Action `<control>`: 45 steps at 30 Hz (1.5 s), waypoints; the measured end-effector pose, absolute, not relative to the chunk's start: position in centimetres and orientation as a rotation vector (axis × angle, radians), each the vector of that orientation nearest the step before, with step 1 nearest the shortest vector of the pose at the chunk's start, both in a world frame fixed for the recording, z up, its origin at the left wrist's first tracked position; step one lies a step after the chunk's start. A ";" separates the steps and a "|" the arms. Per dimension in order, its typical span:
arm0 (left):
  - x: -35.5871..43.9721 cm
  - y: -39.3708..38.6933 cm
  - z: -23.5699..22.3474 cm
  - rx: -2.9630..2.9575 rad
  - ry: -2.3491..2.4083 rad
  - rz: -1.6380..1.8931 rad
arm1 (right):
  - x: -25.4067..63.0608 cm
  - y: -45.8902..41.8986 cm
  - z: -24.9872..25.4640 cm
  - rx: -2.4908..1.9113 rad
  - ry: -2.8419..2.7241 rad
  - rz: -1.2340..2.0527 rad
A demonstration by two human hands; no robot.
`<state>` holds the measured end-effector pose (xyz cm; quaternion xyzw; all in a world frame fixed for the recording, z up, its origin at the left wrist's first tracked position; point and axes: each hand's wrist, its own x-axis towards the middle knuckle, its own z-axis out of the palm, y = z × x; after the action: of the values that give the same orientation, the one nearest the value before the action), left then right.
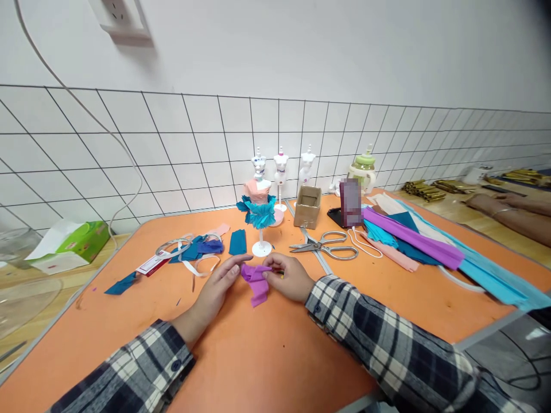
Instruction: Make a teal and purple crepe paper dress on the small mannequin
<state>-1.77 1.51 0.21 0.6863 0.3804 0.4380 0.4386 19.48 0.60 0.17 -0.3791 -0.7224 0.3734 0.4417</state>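
A small piece of purple crepe paper (257, 281) lies gathered on the orange table (267, 350), held between both hands. My left hand (219, 284) has its fingers stretched along the paper's left edge, pinching it at the fingertips. My right hand (289, 276) is closed on the paper's right end. Just behind the paper stands a small white mannequin stand (260, 215) dressed in a pink top and a teal paper skirt.
Scissors (326, 245) lie right of the stand, next to a small cardboard box (307, 206). Rolls of purple, teal and pink crepe paper (413, 238) lie at right. Teal scraps and white ribbon (196, 250) lie at left. Another person's arm (508, 209) rests far right. A tissue box (71, 244) sits left.
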 end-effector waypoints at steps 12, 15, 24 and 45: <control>-0.3 0.3 0.4 1.856 1.136 1.001 | 18.9 0.2 0.0 -1.080 -1.707 0.959; -0.5 0.8 0.3 1.613 1.124 1.079 | 18.9 0.3 -0.5 -1.111 -1.754 1.025; -1.1 2.3 0.3 0.944 0.883 1.375 | 19.9 0.3 -0.5 -1.128 -2.025 0.707; -0.6 -0.5 0.8 2.269 0.994 0.965 | 18.5 0.1 0.0 -1.159 -1.562 1.019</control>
<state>-0.60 -0.52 0.83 0.8287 0.3631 0.3526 0.2389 18.49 0.09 -0.03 -0.4698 -0.6332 0.4133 0.4555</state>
